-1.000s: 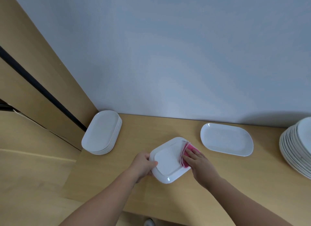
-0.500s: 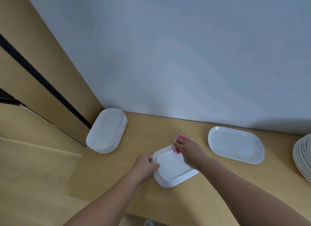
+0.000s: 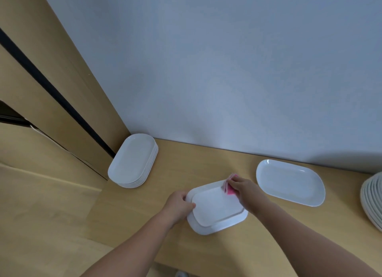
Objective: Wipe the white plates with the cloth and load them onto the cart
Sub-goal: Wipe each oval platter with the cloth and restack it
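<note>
We look down on a light wooden counter [image 3: 186,163] against a pale wall. At far left sits a stack of white oval plates [image 3: 132,161], tucked in the corner by a wooden cabinet panel [image 3: 62,103]. Right of it, the left hand [image 3: 179,202] grips the left edge of a white rounded-rectangular plate [image 3: 217,212] lying flat near the counter's front, thumb on top. The plate looks nearly square, so we cannot name a long axis. At its far right corner the right hand [image 3: 245,191] presses a folded pink cloth [image 3: 229,187], fingers curled over it; the unwiped surface lies toward us and leftward. Further right lie a single white oval platter [image 3: 289,182] and a stack of round white plates [image 3: 372,198], both apart from the hands. No cart is visible.
</note>
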Motion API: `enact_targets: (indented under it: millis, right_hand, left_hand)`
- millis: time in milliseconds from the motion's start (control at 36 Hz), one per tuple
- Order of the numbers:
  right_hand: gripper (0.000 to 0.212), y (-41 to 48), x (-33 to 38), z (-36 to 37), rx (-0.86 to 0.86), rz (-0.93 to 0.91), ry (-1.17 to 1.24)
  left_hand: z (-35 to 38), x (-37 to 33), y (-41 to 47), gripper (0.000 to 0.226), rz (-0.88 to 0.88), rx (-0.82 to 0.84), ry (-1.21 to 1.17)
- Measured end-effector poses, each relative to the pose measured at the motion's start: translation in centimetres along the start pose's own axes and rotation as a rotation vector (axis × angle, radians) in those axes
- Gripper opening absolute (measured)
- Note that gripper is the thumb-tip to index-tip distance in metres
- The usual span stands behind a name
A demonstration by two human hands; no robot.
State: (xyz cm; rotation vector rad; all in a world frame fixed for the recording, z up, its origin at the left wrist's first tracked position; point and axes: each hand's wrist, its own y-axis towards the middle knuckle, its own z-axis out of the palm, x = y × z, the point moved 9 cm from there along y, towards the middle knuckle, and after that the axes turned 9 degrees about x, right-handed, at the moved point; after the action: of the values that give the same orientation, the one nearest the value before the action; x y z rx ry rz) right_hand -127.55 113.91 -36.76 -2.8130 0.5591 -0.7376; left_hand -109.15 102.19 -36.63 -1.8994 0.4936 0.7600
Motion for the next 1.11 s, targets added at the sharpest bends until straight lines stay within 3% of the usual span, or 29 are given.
enact_targets:
  millis: [111, 250, 583, 722, 889, 1111]
  right_hand:
    - [0.039, -0.9, -0.8, -1.1, -0.008, 0.039, -0.037]
    - [0.026, -2.0, 0.2, -3.8, -0.119, 0.000, 0.006]
    - [0.034, -2.3, 5.9, -11.0, -0.371, -0.227, 0.131]
    - [0.033, -1.5, 8.1, -12.4, -0.365, -0.264, 0.095]
    - [0.035, -1.7, 12.4, -14.0, -0.382, -0.375, 0.066]
    - [0.032, -0.6, 16.5, -13.7, -0.386, -0.443, 0.019]
  left_hand:
    - [0.1, -0.6, -0.2, 0.017, 0.012, 0.016, -0.024]
    - [-0.4, -1.3, -1.0, 0.016, 0.064, 0.025, -0.095]
    - [-5.5, -4.8, -4.4, 0.021, 0.226, -0.179, -0.126]
    - [-9.4, -5.8, -6.6, 0.016, 0.316, -0.309, -0.116]
    - [-13.7, -6.5, -8.8, 0.016, 0.390, -0.442, -0.029]
    - [-17.2, -5.5, -10.8, 0.015, 0.425, -0.586, 0.280]
